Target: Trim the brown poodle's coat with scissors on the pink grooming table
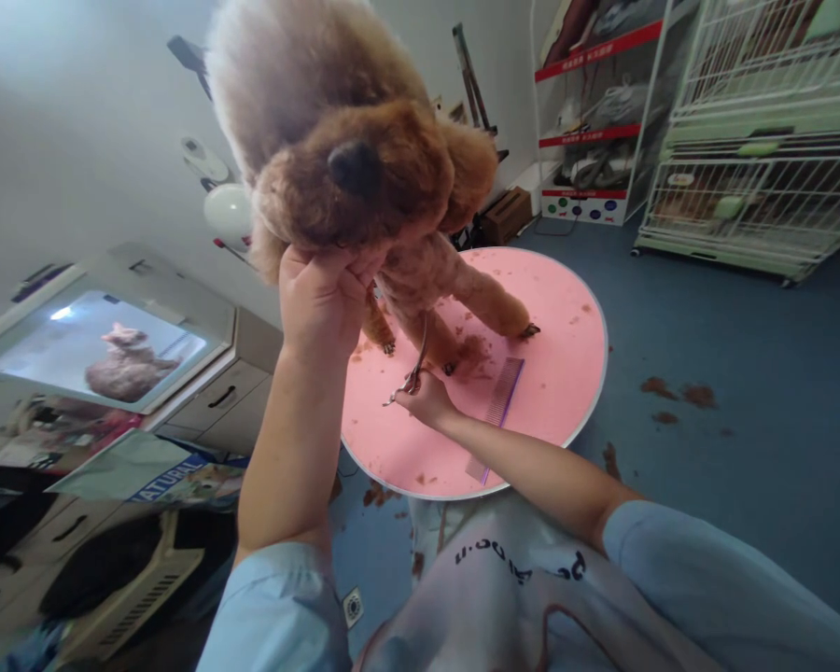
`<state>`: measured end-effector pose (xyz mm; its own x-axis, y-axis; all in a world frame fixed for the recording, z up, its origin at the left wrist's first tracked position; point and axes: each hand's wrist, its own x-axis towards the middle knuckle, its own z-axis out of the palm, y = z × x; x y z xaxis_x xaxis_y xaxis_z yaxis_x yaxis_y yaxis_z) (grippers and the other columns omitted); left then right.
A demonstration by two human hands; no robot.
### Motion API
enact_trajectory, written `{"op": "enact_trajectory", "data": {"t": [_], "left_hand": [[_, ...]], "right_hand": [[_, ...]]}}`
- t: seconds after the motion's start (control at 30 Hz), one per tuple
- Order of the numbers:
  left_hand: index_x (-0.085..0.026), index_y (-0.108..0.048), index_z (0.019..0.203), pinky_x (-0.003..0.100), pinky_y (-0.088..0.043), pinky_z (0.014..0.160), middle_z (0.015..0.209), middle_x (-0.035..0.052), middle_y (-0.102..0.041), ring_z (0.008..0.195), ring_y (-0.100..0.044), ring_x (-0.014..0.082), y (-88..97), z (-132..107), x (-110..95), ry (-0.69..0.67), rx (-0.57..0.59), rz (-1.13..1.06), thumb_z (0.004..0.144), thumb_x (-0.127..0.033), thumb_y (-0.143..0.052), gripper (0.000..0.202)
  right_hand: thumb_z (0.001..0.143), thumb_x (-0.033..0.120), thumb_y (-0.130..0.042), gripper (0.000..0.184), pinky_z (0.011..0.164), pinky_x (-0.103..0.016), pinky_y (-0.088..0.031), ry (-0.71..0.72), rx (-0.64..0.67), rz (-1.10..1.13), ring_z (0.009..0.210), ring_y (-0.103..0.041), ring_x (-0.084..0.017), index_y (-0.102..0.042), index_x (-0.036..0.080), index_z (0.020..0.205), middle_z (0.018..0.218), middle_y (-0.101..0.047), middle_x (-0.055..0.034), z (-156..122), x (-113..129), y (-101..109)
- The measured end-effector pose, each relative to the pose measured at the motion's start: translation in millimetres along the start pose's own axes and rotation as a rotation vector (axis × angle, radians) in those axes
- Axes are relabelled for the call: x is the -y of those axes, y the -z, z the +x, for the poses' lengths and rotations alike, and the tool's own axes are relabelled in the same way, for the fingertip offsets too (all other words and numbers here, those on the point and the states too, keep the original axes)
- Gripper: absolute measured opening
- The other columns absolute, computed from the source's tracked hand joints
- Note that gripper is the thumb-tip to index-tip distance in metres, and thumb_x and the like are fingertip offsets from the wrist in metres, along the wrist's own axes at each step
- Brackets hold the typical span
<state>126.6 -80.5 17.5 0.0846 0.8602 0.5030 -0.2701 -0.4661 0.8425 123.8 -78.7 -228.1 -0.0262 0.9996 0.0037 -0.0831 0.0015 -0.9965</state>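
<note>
Two bare hands are on the work: the left hand (326, 285) cups a curly brown dog (399, 177) under the chin, its fingers closed in the fur there, while the right hand (427, 399) is curled around the handles of metal scissors (413, 381). Their blades point up in front of the dog's forelegs; whether they touch fur is hard to say from this angle. The dog stands on a round pink table (567, 373) with loose clippings on it, and a comb (497, 415) with a purple spine lies flat beside the right forearm.

On the left, a pale green bag (133, 467) has a blue band whose white capitals read "ATURAL", the letter before them partly lost at the edge. Dark lettering on the person's apron (504, 597) appears upside down and broken up by folds. Red strips across the shelving rack (598, 51) carry white characters too small to read, and its bottom panel bears round coloured emblems. An oval tag (680, 179) on the white cage (756, 201) has tiny reddish marks, also illegible.
</note>
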Motion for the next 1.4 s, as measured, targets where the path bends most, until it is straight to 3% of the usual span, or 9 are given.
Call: {"op": "enact_trajectory", "data": {"t": [0.2,0.43,0.6,0.7,0.8,0.97,1.13,1.3,1.4], "left_hand": [[-0.013,-0.041,0.064,0.03,-0.054,0.073,0.051,-0.0052,-0.055,0.054,-0.06,0.0084,3.4,3.2,2.3,-0.014,0.001,0.019,0.051,-0.012,-0.064,0.026],[-0.014,-0.04,0.064,0.032,-0.053,0.076,0.05,-0.0051,-0.052,0.053,-0.057,0.0076,1.0,3.3,1.5,0.002,-0.017,0.01,0.054,-0.01,-0.063,0.025],[-0.014,-0.041,0.067,0.033,-0.054,0.078,0.052,-0.0035,-0.052,0.055,-0.058,0.0078,-1.2,-0.7,-1.2,0.003,-0.028,0.019,0.066,-0.006,-0.053,0.015],[-0.014,-0.039,0.071,0.032,-0.054,0.078,0.051,-0.005,-0.05,0.054,-0.058,0.0074,-4.5,-2.4,-4.6,0.024,-0.024,0.03,0.076,-0.001,-0.045,0.015],[-0.015,-0.038,0.078,0.029,-0.054,0.077,0.053,-0.0047,-0.052,0.058,-0.062,0.0088,-7.9,-1.4,-7.6,0.055,-0.016,0.009,0.086,-0.003,-0.038,0.014],[-0.015,-0.039,0.091,0.027,-0.052,0.085,0.068,-0.0037,-0.059,0.072,-0.068,0.0096,-8.9,2.8,-8.9,0.119,-0.028,0.01,0.092,-0.007,-0.032,0.011],[-0.014,-0.036,0.089,0.024,-0.054,0.081,0.064,-0.0076,-0.057,0.072,-0.068,0.0066,-12.5,3.5,-11.2,0.126,-0.044,0.033,0.094,-0.005,-0.016,0.022],[-0.012,-0.036,0.089,0.023,-0.055,0.077,0.064,-0.0037,-0.056,0.093,-0.065,0.0217,-16.8,3.5,-13.5,0.135,-0.067,0.003,0.095,-0.009,-0.017,0.02],[-0.012,-0.04,0.089,0.023,-0.056,0.077,0.066,-0.0045,-0.057,0.095,-0.064,0.0219,-15.9,5.0,-12.8,0.151,-0.055,0.01,0.094,-0.01,-0.021,0.02]], "right_hand": [[0.06,0.02,-0.063,0.022,0.058,-0.021,-0.044,0.016,0.009,0.035,0.068,-0.058,-0.012,-0.053,0.018,0.079,0.075,-0.062,0.0012,1.1,-2.6,7.0],[0.059,0.017,-0.064,0.021,0.055,-0.02,-0.04,-0.012,0.061,-0.001,0.062,-0.054,-0.01,-0.052,0.016,0.076,0.068,-0.058,0.0025,1.1,4.4,26.1],[0.056,0.02,-0.07,0.022,0.047,-0.019,-0.037,-0.05,0.266,-0.194,0.052,-0.051,-0.009,-0.053,0.016,0.068,0.056,-0.054,0.0044,-11.2,21.3,94.6],[0.059,0.018,-0.068,0.013,0.044,-0.02,-0.039,-0.129,0.444,-0.323,0.049,-0.053,-0.011,-0.058,0.016,0.066,0.055,-0.058,0.0013,-18.9,50.9,147.6],[0.058,0.016,-0.071,0.013,0.044,-0.02,-0.043,-0.253,0.538,-0.277,0.049,-0.056,-0.012,-0.06,0.015,0.065,0.056,-0.061,-0.002,-20.3,87.8,177.2],[0.057,0.021,-0.079,0.021,0.044,-0.02,-0.047,-0.374,0.439,-0.14,0.051,-0.059,-0.012,-0.064,0.011,0.068,0.06,-0.063,-0.0055,-6.8,116.6,175.1],[0.049,0.009,-0.082,0.025,0.042,-0.018,-0.047,-0.308,0.413,-0.098,0.049,-0.058,-0.011,-0.063,0.01,0.066,0.054,-0.06,-0.0025,3.5,106.9,166.1],[0.054,0.012,-0.081,0.021,0.041,-0.021,-0.048,-0.308,0.361,-0.161,0.049,-0.059,-0.012,-0.064,0.011,0.066,0.057,-0.061,-0.0041,-1.4,106.4,162.6],[0.055,0.012,-0.081,0.022,0.043,-0.021,-0.049,-0.294,0.322,-0.136,0.051,-0.06,-0.013,-0.063,0.01,0.067,0.056,-0.06,-0.0035,-0.5,105.2,161.3]]}}
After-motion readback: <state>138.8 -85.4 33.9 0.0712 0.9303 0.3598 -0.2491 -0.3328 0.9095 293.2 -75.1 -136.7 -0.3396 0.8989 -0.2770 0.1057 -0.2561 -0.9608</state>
